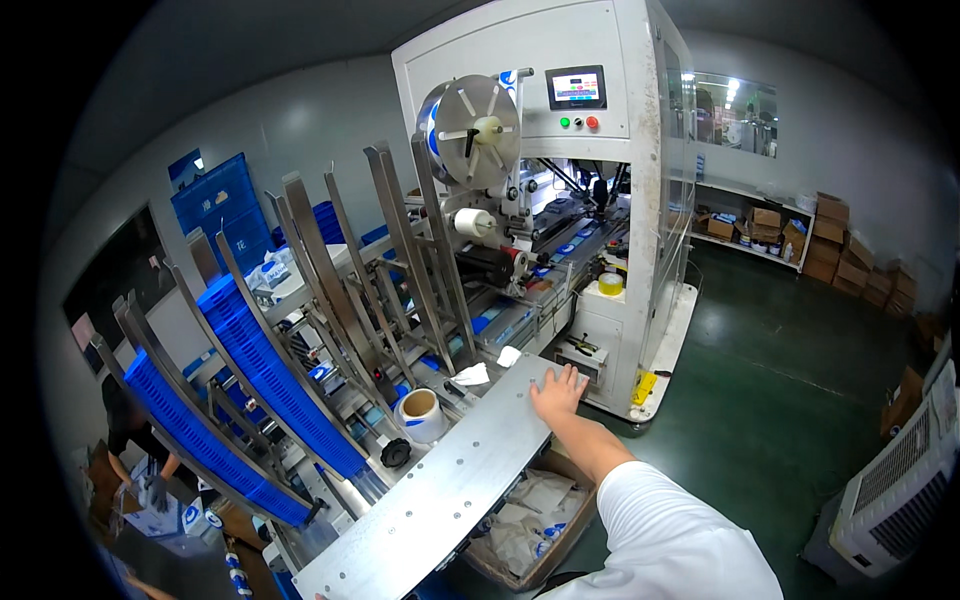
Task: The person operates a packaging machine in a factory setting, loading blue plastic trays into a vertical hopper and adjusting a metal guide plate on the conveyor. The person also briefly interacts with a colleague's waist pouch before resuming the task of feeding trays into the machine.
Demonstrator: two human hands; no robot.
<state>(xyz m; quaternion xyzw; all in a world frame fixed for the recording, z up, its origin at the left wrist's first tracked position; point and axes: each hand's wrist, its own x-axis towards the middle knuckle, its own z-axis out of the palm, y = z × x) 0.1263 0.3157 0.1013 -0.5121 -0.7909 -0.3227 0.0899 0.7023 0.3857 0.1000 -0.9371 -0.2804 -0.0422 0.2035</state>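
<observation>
The right hand [558,390] lies flat, fingers spread and grasping nothing, on the far end of a long steel counter [440,490] that runs from seven o'clock up toward the centre. Its white sleeve [660,540] comes in from five o'clock. The left hand is out of sight, so I cannot tell its state.

Just beyond the fingertips, at eleven o'clock from them, sit two crumpled white scraps [475,375], too small to make out. Further left on the machine bed stands a roll of white tape [420,412] on its end. Under the counter's near edge a cardboard box [530,525] holds pale bags, half hidden by the steel.

At nine o'clock, slanted metal rails [330,270] carry stacks of blue trays [255,375]. Behind them, at twelve o'clock, rises a white machine cabinet [560,130] with a spoked reel [470,130] and a small screen [576,88], its display too small to read. A yellow tape roll [610,284] rests on its ledge.

The floor [780,340] is dark green. Brown cartons [830,240] line shelves at two o'clock, and a white vented unit [900,490] is cut off at four o'clock. At eight o'clock another person [130,430] bends low, mostly obscured.
</observation>
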